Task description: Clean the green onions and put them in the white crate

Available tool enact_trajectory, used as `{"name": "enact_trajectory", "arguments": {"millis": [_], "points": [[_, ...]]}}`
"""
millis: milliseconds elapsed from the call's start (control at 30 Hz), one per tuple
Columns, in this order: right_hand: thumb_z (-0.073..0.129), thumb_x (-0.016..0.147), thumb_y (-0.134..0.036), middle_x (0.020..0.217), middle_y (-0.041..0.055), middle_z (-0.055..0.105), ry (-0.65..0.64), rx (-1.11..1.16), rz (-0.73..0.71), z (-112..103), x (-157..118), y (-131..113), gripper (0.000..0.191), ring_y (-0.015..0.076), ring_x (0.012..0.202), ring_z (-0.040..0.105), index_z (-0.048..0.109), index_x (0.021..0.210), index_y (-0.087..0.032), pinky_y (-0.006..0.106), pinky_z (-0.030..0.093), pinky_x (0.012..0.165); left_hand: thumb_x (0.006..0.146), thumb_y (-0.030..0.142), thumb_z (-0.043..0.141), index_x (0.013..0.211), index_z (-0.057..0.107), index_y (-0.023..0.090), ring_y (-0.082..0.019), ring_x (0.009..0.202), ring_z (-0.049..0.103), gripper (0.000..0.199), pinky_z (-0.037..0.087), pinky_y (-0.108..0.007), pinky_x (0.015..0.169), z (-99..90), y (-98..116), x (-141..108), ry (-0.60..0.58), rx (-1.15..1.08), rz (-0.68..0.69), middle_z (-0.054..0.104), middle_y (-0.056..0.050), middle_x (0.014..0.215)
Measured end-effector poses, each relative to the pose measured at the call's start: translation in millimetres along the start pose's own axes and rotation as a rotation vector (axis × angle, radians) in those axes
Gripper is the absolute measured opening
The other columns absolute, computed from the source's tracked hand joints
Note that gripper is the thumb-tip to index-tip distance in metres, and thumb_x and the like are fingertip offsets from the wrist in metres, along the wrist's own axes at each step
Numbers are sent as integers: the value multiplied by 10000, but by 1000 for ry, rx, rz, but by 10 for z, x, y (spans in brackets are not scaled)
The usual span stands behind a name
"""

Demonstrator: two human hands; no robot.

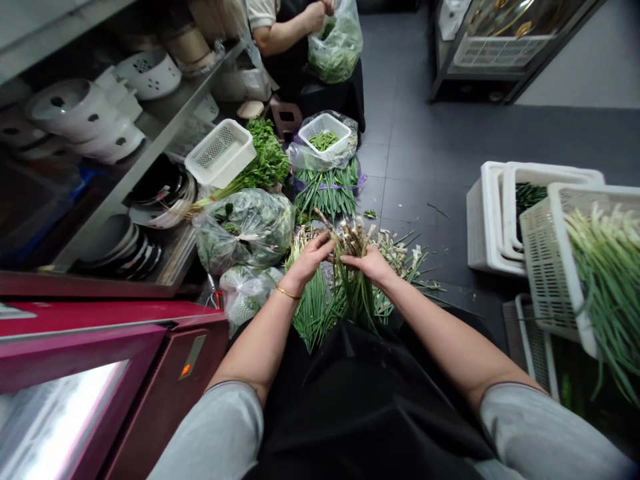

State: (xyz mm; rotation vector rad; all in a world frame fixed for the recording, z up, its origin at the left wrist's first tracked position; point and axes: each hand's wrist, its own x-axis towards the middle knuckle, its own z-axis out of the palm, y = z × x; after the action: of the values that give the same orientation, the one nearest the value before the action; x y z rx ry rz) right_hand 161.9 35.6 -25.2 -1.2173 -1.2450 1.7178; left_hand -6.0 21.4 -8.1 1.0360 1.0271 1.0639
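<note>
My right hand (371, 262) grips a bunch of spring onions (356, 283), their brownish, dirty root ends up and green leaves hanging toward my black apron. At the left of the bunch, the fingers of my left hand (311, 259) close on a single spring onion (324, 219) whose root end sticks out to the upper left. Its exact grip is partly hidden. Below my left hand, more spring onions (311, 310) lie on the floor. Loose peelings and trimmed leaves (400, 257) are scattered beyond my right wrist.
Bagged greens (245, 227) and a white basket (223, 153) lie left. Ahead, a small basket of green pods (325, 139) rests above bundled green stalks (327, 190). A co-worker (287, 33) handles a bag of greens. Right stands a crate of spring onions (555, 267); shelving (165, 133) borders the left.
</note>
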Motion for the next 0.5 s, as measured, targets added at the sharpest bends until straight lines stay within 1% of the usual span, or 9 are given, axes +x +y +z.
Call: {"name": "enact_trajectory", "arguments": {"millis": [67,100,133,167,200,267,333,433,500], "points": [[868,483,-407,745,39,704,8,-50,-4,24,-1,26,394,225,754,651,703,752,-170,427,510,831,670,339,774,1117,654,155,-198,975,623,498,471,-295,849,28,-27,-1,1,16,22,694,-86,1072],[870,478,-405,724,37,690,-13,-69,-4,15,-1,21,388,226,743,644,696,738,-175,426,511,816,632,286,789,1128,649,148,-199,983,623,533,463,-299,871,23,-34,-5,-8,8,16,696,-85,1067],[867,484,-404,712,34,679,-30,-79,-6,-8,2,3,381,225,733,637,693,735,-178,421,512,802,608,247,787,1131,648,140,-193,949,631,552,463,-296,861,5,-37,-12,-15,-9,-7,704,-80,1027],[861,497,-405,704,32,671,-27,-84,-13,-48,7,-27,370,220,721,631,689,734,-179,412,512,787,591,216,772,1129,649,131,-179,879,640,558,469,-285,816,-24,-36,-23,-9,-24,-42,710,-69,954],[853,511,-407,691,27,662,5,-93,-30,-104,17,-66,355,212,703,624,682,724,-179,399,513,767,582,191,749,1130,650,125,-159,790,637,561,469,-266,747,-60,-32,-37,5,-32,-83,707,-52,866],[833,533,-417,645,13,638,142,-127,-82,-260,49,-160,329,194,656,604,661,680,-178,366,510,707,572,161,689,1124,658,110,-117,610,581,555,418,-225,590,-137,-19,-73,41,-31,-168,653,-7,677],[820,539,-418,621,4,628,311,-185,-148,-446,91,-255,318,183,630,593,655,659,-173,338,499,662,590,175,628,1101,677,96,-81,465,465,520,306,-202,468,-197,-2,-118,33,-19,-258,555,32,536],[802,559,-392,654,9,653,495,-246,-231,-694,142,-363,304,175,641,610,690,717,-158,314,494,655,620,213,578,1062,708,84,-51,380,289,478,158,-209,411,-237,32,-181,-31,37,-339,443,59,455],[796,566,-364,654,10,659,552,-247,-265,-804,155,-407,291,160,622,610,698,736,-150,297,493,640,621,219,572,1055,716,82,-47,379,249,478,127,-216,412,-250,66,-212,-61,79,-348,419,62,452]]}}
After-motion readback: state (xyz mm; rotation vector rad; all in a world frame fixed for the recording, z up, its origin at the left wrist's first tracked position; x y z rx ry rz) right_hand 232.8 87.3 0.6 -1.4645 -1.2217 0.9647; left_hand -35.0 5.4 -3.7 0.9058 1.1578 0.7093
